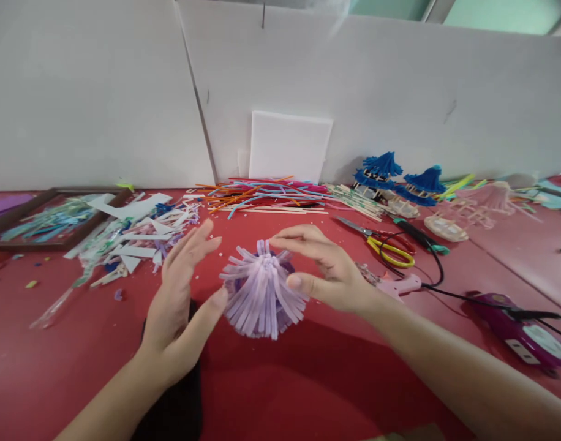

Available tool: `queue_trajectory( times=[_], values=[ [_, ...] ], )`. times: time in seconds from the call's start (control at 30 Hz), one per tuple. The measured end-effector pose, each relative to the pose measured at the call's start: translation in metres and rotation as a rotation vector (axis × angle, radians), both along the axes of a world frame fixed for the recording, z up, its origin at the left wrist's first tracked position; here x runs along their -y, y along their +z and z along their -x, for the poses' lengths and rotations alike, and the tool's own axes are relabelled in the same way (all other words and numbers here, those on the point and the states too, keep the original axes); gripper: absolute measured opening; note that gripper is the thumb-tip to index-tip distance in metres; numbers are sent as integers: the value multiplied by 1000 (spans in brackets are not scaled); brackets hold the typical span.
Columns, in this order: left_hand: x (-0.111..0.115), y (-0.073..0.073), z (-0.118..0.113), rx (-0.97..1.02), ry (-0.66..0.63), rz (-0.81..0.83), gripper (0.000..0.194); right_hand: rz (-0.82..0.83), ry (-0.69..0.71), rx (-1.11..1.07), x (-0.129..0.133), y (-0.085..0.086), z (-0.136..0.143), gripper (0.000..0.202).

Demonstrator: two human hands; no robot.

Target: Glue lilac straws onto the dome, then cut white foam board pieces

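Note:
A lilac pipe-cleaner roof (pixel 264 294), cone-shaped with strips fanning down from a gathered top, stands on the table between my hands. Darker purple pieces show beneath its edge. On its left side my left hand (pixel 179 312) has its fingers raised and spread, the thumb tip close to the strips. My right hand (pixel 324 266) curves around the other side, thumb and fingers apart. Its fingertips lie near the top strips; whether they touch them I cannot tell. What stands under the roof is mostly hidden.
Scissors with yellow handles (pixel 391 252), a pink glue gun (pixel 400 285) and a purple power strip (pixel 519 331) lie at right. Blue-roofed models (pixel 425 184) stand behind. Pipe cleaners (pixel 266 193) line the wall; white scraps (pixel 143 236) and a brown frame (pixel 14 245) are left.

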State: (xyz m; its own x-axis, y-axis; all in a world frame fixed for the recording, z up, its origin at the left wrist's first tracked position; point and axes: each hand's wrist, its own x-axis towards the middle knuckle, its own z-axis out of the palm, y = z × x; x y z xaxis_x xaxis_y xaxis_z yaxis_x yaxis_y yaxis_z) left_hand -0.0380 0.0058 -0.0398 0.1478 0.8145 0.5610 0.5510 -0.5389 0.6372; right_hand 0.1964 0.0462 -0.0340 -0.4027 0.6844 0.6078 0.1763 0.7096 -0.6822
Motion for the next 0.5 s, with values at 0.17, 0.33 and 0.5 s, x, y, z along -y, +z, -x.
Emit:
queue_trajectory(
  times=[0.17,0.33,0.5],
  values=[
    [-4,18,-17,-47,-45,62,38,-25,33,-29,0,-4,12,37],
    [-7,15,-27,-30,-66,83,32,0,19,-144,-1,-12,16,35],
    [-8,11,-23,10,-119,173,34,82,26,-215,-4,-16,14,31]
  ],
)
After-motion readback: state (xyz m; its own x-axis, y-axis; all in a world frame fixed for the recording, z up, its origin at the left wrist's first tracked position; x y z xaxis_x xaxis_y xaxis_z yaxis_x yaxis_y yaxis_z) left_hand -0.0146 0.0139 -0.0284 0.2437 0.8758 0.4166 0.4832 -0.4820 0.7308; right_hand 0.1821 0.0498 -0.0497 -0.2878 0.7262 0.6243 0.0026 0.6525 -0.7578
